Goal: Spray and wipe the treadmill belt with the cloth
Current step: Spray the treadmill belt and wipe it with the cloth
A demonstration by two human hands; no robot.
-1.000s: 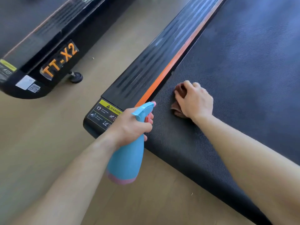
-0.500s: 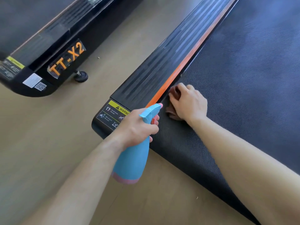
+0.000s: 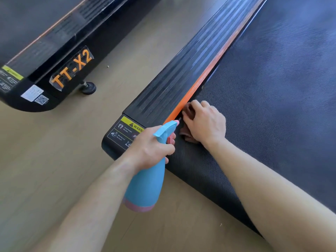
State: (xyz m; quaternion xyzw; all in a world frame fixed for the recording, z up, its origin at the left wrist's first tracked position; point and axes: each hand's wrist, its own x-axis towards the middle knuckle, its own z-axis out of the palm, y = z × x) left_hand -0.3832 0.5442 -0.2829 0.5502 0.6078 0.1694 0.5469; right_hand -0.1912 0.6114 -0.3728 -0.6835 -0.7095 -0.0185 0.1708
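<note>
— Left grip (image 3: 151, 150) is wrapped round the spray bottle (image 3: 145, 188); the cloth (image 3: 185, 133) is clutched by the right grip (image 3: 204, 124) on the belt (image 3: 272, 106), at its edge.
— Wiping is judged underway; firm strokes along the belt are needed next.

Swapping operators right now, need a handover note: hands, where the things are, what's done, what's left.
Left hand: grips the blue spray bottle by its neck, nozzle towards the cloth.
Right hand: holds the brown cloth down on the treadmill belt, against the orange strip.
Done: wiping is at the belt's near left corner; how much has been covered cannot be told.
Left: probably the rest of the belt.
</note>
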